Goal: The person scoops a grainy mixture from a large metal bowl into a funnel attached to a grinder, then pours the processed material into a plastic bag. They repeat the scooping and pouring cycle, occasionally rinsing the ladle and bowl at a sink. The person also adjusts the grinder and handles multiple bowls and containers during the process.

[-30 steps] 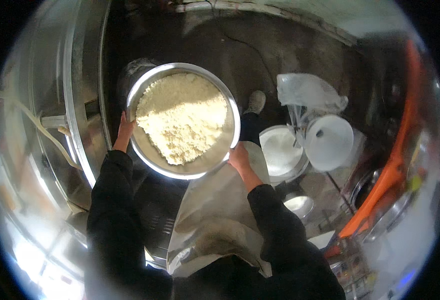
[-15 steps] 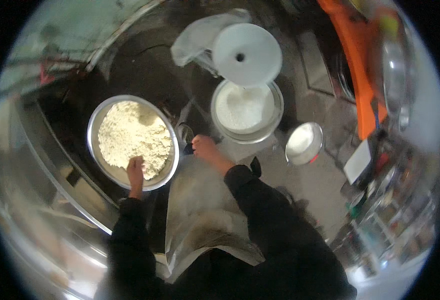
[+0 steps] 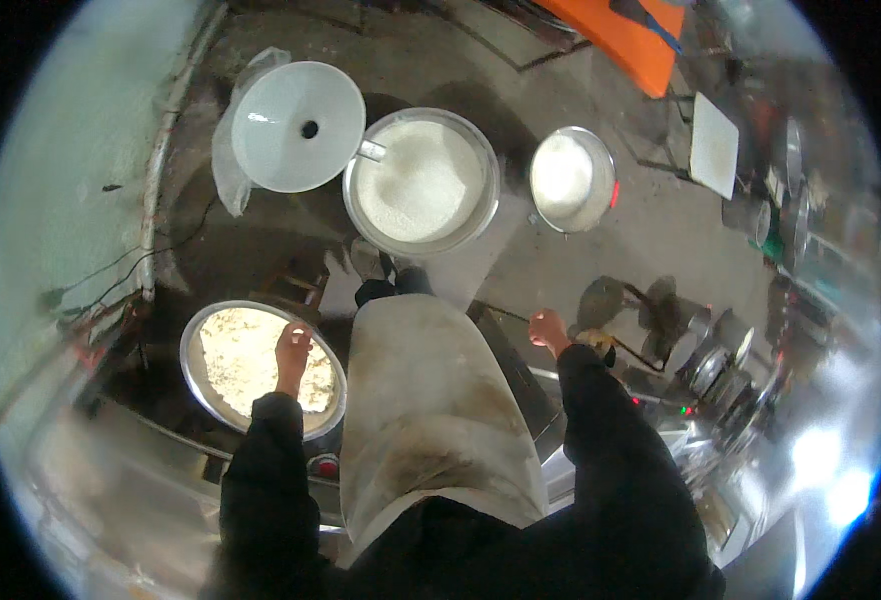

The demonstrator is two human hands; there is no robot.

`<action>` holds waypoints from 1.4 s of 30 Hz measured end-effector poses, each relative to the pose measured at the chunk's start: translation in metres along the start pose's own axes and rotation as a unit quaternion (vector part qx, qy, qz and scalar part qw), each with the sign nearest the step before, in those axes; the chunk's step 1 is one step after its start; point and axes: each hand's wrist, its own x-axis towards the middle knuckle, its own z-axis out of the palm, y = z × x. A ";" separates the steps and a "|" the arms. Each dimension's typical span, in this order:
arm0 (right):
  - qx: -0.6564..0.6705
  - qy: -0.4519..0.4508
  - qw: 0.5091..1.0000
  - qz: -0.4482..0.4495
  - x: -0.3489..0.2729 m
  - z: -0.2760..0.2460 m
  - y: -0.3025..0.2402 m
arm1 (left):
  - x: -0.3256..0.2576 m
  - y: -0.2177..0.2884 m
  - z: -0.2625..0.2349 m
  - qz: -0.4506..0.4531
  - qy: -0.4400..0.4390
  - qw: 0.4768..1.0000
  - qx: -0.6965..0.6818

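Note:
My left hand (image 3: 294, 356) is over the far right part of a wide metal bowl (image 3: 194, 383) that holds a pale yellow, crumbly mixture (image 3: 246, 350). Its fingers are curled together, and whatever they may hold is hidden. My right hand (image 3: 549, 331) is in the air on the other side of my apron, away from the bowl. Its fingers are curled in, and I see nothing in them. The stained, light apron (image 3: 439, 390) hangs between my two arms.
Ahead stand a metal pot (image 3: 357, 212) of white granules, a white round funnel-like piece (image 3: 286, 135) with a dark centre hole, and a smaller pot (image 3: 591, 205) with white contents. An orange board (image 3: 651, 65) is at the far right. Metalware crowds the right side.
My view has swung to the right. My right hand has moved rightward, away from the bowl's side. My left hand has shifted to the bowl's far right part.

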 end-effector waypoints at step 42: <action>0.561 0.025 0.822 0.094 -0.009 0.047 -0.049 | 0.047 0.060 0.050 0.057 -0.091 0.959 0.261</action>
